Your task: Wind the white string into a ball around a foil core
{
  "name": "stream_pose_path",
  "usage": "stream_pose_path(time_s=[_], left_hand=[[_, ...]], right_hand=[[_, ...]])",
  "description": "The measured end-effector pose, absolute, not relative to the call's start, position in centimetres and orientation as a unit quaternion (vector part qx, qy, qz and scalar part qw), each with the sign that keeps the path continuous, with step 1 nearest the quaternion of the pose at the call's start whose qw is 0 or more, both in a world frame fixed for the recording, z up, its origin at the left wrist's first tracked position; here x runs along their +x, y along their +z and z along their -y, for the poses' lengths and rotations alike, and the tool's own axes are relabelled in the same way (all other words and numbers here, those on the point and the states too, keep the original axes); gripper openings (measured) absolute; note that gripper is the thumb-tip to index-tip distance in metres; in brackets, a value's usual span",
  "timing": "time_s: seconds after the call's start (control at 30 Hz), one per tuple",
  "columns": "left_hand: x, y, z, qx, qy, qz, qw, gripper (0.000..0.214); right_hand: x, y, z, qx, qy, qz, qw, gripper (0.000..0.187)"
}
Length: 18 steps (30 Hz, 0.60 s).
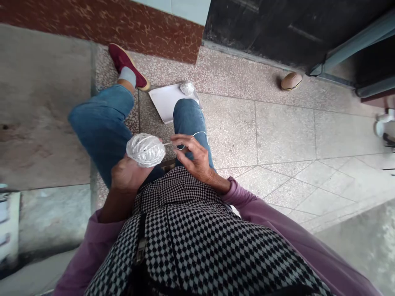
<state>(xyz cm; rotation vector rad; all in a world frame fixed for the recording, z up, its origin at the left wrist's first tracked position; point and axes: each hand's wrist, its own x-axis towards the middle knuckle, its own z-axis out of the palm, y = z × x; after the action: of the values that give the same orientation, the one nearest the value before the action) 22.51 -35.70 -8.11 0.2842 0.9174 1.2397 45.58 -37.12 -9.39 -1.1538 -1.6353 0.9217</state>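
A ball of white yarn (146,150) rests in my left hand (128,172), whose fingers wrap round it from below and are mostly hidden. From the ball a white strand runs across to my right hand (194,158), which pinches it between thumb and fingers. Past the fingers the strand loops over my right knee and drops down its outer side. A second, smaller white ball (187,89) lies at the far right corner of a white shallow tray (165,102) on the floor. My right knee hides part of that tray.
My left foot wears a red shoe (123,61) beside the tray. A brown rounded object (291,81) lies on the tiled floor (231,127) near a dark door (262,33). A red-brown wall base (92,24) runs along the far side.
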Motion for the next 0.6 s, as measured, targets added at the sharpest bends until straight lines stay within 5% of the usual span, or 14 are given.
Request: stream_pose_path(time_s=[0.17,0.37,0.6], left_hand=[[23.0,-7.3,35.6,0.098,0.608,-0.395,0.682,0.059],[23.0,-7.6,35.8,0.09,0.612,-0.385,0.685,0.058],[23.2,-6.9,36.0,0.091,0.597,-0.399,0.69,0.068]], right_hand=[[44.7,-11.4,36.6,-0.531,0.427,0.644,0.347,0.048],[44.5,-11.8,36.3,-0.541,0.436,0.609,0.382,0.033],[45.7,-10.0,35.4,-0.536,0.392,0.679,0.313,0.021]])
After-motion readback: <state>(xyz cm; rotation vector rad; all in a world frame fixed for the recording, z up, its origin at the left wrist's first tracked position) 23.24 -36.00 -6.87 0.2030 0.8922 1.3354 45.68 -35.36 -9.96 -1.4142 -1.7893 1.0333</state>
